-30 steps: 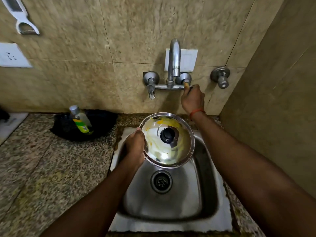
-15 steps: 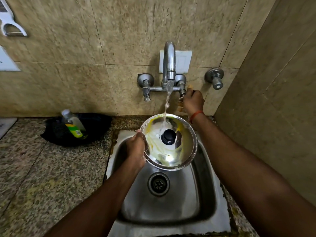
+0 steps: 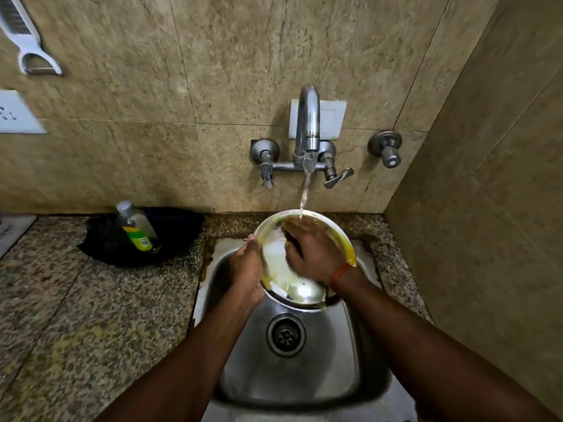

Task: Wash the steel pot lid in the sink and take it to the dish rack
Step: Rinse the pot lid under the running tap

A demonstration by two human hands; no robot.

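Note:
The steel pot lid (image 3: 281, 272), smeared with yellow residue, tilts over the steel sink (image 3: 292, 367). My left hand (image 3: 246, 268) grips its left rim. My right hand (image 3: 313, 254) lies flat on the lid's top, fingers spread, covering the black knob. Water runs from the wall tap (image 3: 307, 129) onto the lid's far edge by my right fingertips. No dish rack is in view.
A bottle with a green-yellow label (image 3: 137, 228) leans in a black pan (image 3: 176, 229) on the granite counter (image 3: 76, 315) left of the sink. A white peeler (image 3: 29, 44) hangs on the wall, upper left. A tiled side wall (image 3: 493, 223) closes the right.
My right hand left the tap lever and came down onto the lid, covering the knob. Water started running half a second ago and still runs.

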